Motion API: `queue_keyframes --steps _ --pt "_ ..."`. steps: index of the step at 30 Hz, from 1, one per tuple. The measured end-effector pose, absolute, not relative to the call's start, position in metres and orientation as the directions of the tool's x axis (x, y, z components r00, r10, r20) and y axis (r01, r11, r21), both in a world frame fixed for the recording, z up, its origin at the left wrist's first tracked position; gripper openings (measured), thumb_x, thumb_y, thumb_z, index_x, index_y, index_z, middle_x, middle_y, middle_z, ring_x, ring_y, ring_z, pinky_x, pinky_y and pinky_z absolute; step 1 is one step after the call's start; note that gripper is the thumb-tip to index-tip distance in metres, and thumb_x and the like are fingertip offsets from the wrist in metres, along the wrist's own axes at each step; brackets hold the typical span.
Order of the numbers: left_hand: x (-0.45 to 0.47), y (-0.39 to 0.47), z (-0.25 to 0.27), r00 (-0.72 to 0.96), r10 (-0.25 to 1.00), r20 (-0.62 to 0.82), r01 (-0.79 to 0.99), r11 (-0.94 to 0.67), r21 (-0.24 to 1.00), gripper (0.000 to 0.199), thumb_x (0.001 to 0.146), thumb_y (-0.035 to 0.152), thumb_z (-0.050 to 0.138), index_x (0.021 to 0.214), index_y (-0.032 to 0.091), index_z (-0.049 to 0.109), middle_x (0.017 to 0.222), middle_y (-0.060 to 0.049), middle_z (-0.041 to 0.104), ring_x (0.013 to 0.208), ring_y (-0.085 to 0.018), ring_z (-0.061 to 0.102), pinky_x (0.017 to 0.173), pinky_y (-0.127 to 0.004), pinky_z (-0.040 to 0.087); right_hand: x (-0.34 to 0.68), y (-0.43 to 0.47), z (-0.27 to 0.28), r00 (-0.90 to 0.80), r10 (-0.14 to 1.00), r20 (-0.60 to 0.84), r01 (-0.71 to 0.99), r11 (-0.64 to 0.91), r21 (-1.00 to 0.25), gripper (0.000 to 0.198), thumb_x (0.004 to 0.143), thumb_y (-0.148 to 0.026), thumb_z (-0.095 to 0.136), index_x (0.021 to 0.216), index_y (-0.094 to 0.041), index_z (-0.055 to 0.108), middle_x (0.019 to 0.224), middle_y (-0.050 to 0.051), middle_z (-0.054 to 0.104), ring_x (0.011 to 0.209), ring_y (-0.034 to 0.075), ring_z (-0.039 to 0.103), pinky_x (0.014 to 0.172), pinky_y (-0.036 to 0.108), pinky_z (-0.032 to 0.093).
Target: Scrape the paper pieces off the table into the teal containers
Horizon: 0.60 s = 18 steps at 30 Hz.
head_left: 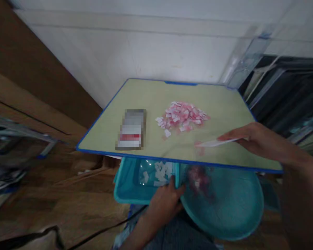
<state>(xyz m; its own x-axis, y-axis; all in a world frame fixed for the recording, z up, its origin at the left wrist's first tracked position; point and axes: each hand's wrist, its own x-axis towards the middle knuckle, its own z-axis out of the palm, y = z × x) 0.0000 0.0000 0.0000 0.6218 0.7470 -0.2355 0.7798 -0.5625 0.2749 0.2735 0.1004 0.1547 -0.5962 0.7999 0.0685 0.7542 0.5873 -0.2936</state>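
Note:
My right hand (pixel 246 139) is closed on a thin white flat strip (pixel 215 142), over the front right of a pale yellow, blue-edged board (pixel 148 93). By the strip's tip lies a faint pink patch (pixel 200 150), blurred. Farther back on the board is a loose pile of small pink and white pieces (pixel 182 114). Below the board's front edge, my left hand (pixel 168 194) grips the rim where a rectangular teal tray (pixel 127 198) meets a round teal basin (pixel 234 208); its fingertips are partly hidden. The tray holds white pieces (pixel 161 172), and the basin a reddish clump (pixel 198 177).
A pixelated rectangular object (pixel 131 130) lies on the board's left. Behind the board stands a white wall (pixel 151 48), with a brown wooden panel (pixel 41 69) at left. A dark cord (pixel 104 229) crosses above the wooden floor (pixel 94 194). Dark flat items (pixel 289 90) stand at right.

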Motion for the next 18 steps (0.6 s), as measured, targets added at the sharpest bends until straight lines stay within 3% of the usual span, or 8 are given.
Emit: queue_keyframes --steps 5,10,18 --pt "0.0 0.002 0.002 0.612 0.744 -0.269 0.79 -0.554 0.263 0.046 0.078 0.034 0.055 0.122 0.03 0.041 0.127 -0.018 0.036 0.081 -0.028 0.06 0.068 -0.041 0.047 0.257 0.112 0.148 -0.59 0.791 0.161 0.739 0.609 -0.289 0.035 0.078 -0.009 0.039 0.097 -0.015 0.067 0.093 0.006 0.069 0.085 0.017 0.065 0.074 0.027 0.047" --pt "0.0 0.003 0.003 0.608 0.747 -0.269 0.792 -0.546 0.273 0.044 0.078 0.037 0.054 0.12 0.028 0.043 0.125 -0.018 0.036 0.08 -0.028 0.06 0.068 -0.04 0.047 0.222 0.12 0.134 -0.688 0.719 0.099 0.662 0.678 -0.32 0.042 0.076 -0.003 0.041 0.108 -0.022 0.062 0.104 0.002 0.066 0.095 0.015 0.061 0.082 0.027 0.044" --pt "0.001 0.003 0.002 0.599 0.749 -0.281 0.799 -0.535 0.275 0.045 0.079 0.037 0.052 0.122 0.029 0.041 0.125 -0.017 0.035 0.08 -0.027 0.06 0.067 -0.04 0.046 0.211 0.12 0.125 -0.731 0.679 0.069 0.584 0.674 -0.452 0.044 0.07 0.0 0.045 0.1 -0.024 0.066 0.1 0.0 0.068 0.094 0.014 0.06 0.086 0.028 0.043"
